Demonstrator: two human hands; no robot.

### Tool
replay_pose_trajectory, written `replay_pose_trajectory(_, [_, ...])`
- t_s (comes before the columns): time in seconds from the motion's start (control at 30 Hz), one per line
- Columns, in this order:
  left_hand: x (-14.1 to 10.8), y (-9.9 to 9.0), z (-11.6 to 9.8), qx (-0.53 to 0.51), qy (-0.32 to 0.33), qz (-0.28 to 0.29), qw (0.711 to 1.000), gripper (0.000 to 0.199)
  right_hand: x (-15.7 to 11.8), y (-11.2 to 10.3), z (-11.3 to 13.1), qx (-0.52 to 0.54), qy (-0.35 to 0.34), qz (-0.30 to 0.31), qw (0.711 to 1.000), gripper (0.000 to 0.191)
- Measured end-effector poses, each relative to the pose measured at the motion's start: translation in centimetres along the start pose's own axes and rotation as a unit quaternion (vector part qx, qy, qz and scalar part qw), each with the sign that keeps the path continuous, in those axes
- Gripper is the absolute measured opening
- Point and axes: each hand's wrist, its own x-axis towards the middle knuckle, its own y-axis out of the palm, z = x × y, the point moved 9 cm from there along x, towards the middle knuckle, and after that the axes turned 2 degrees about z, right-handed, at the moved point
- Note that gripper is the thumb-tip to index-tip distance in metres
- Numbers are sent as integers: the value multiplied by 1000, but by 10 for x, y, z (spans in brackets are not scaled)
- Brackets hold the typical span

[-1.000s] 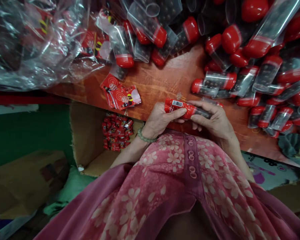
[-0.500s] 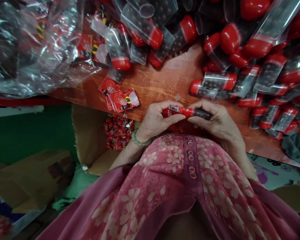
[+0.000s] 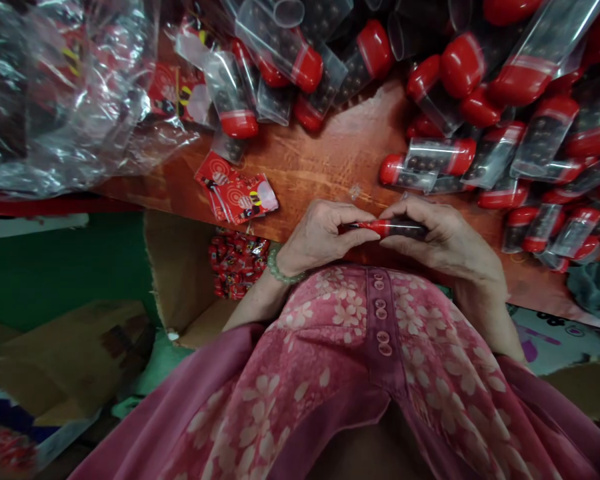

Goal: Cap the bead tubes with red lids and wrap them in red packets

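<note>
Both my hands hold one small tube [image 3: 405,229] level, close to the table's near edge. Dark contents show through its clear right part, and its left part is red. The fingers of my left hand [image 3: 325,230] pinch the red end, where a bit of printed wrapper shows between thumb and forefinger. Around the clear, dark end my right hand [image 3: 443,243] is closed. To the left of my left hand lies a small stack of red printed labels [image 3: 240,193] on the orange-brown table [image 3: 310,160].
Many red-capped clear tubes [image 3: 540,133] with dark balls cover the table's back and right. A clear plastic bag [image 3: 80,100] lies at the back left. Below the edge, a cardboard box [image 3: 173,280] holds red wrapped pieces [image 3: 237,263]. A grey-green cloth [image 3: 595,290] lies at the right.
The tube has turned, so the barcode on its red part no longer shows. Both hands have shifted slightly to the right, still gripping it.
</note>
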Motion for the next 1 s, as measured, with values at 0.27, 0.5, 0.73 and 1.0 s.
replay_pose_trajectory(0.27, [0, 6, 5, -37, -6, -15, 999, 23, 3, 5, -4, -31, 1, 34, 999, 17])
replay_pose_trajectory(0.5, [-4, 4, 6, -35, -26, -11, 999, 16, 7, 11, -4, -27, 29, 8, 999, 29])
replay_pose_trajectory(0.73, [-3, -1, 8, -49, -30, -8, 998, 23, -3, 8, -18, 86, 25, -28, 996, 43])
replay_pose_trajectory(1.0, [2, 9, -5, 13, 10, 31, 999, 20, -26, 0, -27, 80, 18, -88, 993, 21])
